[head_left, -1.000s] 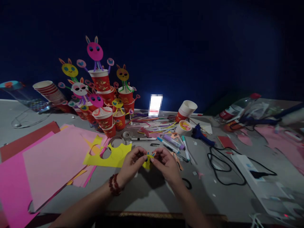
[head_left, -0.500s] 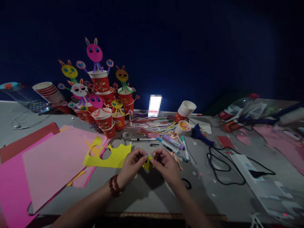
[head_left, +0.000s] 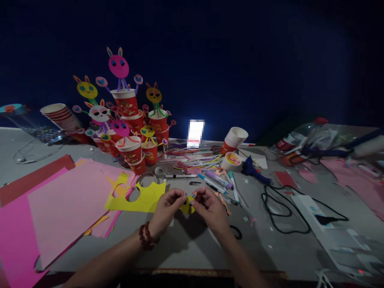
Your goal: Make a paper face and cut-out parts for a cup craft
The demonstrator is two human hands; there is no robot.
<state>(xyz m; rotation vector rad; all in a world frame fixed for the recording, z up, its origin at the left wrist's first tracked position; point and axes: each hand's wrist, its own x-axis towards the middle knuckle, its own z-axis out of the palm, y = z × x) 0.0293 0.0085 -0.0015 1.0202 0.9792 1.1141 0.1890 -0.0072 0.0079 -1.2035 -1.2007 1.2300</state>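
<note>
A small yellow paper rabbit face (head_left: 188, 207) with two pointed ears is pinched between my hands, above the near middle of the table. My left hand (head_left: 168, 206) grips its left side near an ear, thumb in front. On the other side, my right hand (head_left: 211, 208) holds the right edge by thumb and fingers. The fingertips cover part of the face. Left of my hands lies a yellow paper sheet (head_left: 150, 199) with round holes cut from it. Beyond them are several markers (head_left: 214, 184) and a small black clip-like item (head_left: 195, 183).
Red paper cups (head_left: 126, 105) bearing paper rabbit figures stand at the back left. Pink paper sheets (head_left: 69, 204) cover the left side. A blue glue gun (head_left: 255, 172), a black cord (head_left: 279, 230) and a white power strip (head_left: 324, 228) lie to the right. A lit phone (head_left: 196, 134) stands behind.
The yellow rabbit face has tilted slightly, so more of its front shows. Both hands keep their pinch on it and have barely moved.
</note>
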